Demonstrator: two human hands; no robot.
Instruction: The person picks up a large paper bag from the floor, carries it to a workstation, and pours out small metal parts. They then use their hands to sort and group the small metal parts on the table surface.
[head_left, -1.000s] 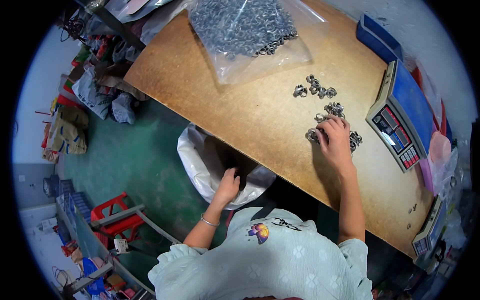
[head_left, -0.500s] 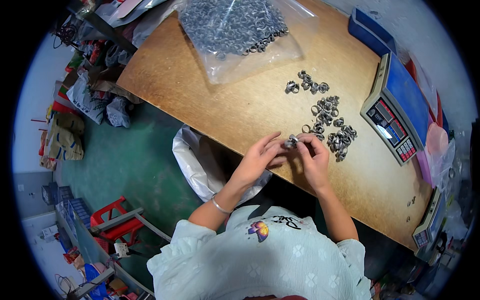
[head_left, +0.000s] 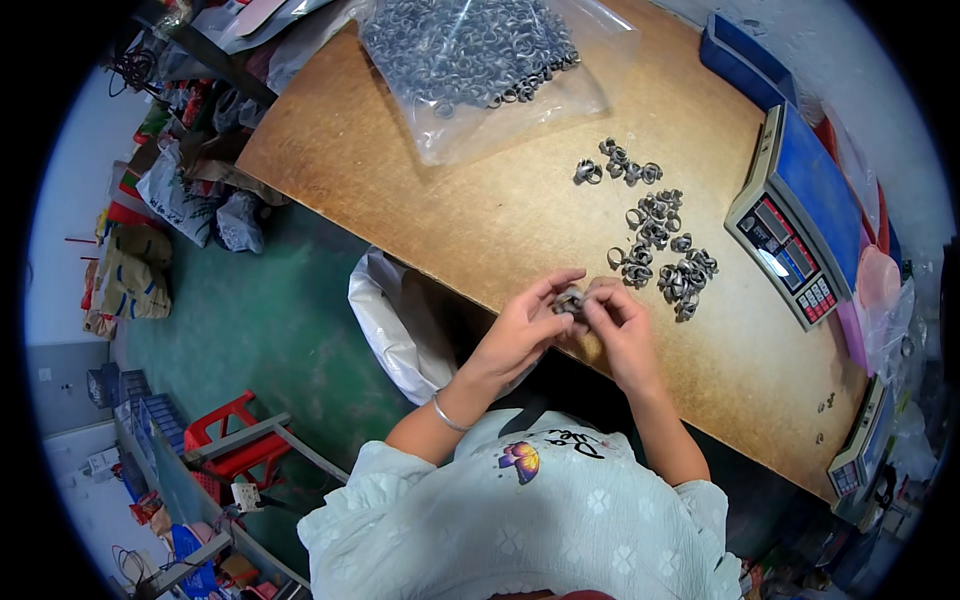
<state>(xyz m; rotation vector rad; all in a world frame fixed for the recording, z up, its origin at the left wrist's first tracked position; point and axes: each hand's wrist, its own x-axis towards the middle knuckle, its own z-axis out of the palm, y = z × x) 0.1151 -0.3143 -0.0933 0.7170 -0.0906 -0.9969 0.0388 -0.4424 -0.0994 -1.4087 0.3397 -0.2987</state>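
Observation:
Over the table's near edge, my two hands meet around a small bunch of grey metal rings [head_left: 569, 301]. My left hand [head_left: 522, 325] grips the bunch between thumb and fingers. From the other side, the thumb and fingertips of my right hand [head_left: 622, 328] are pinched on the same rings; how many it grips is hidden. Just beyond my right hand lie loose piles of similar rings, one pile [head_left: 688, 283] to the right and another [head_left: 655, 220] farther off. A smaller group [head_left: 628, 165] sits behind them.
A clear plastic bag [head_left: 450, 140] full of rings lies at the far side of the wooden table [head_left: 400, 225]. To the right stand a digital scale [head_left: 790, 250], a blue bin [head_left: 745, 62] and a second scale [head_left: 850, 470]. A white sack [head_left: 385, 330] hangs open below the near edge.
My left thumb and fingers have closed around the rings, where the fingers were stretched out before. The bunch has shifted slightly left and nearer, and my right hand has followed.

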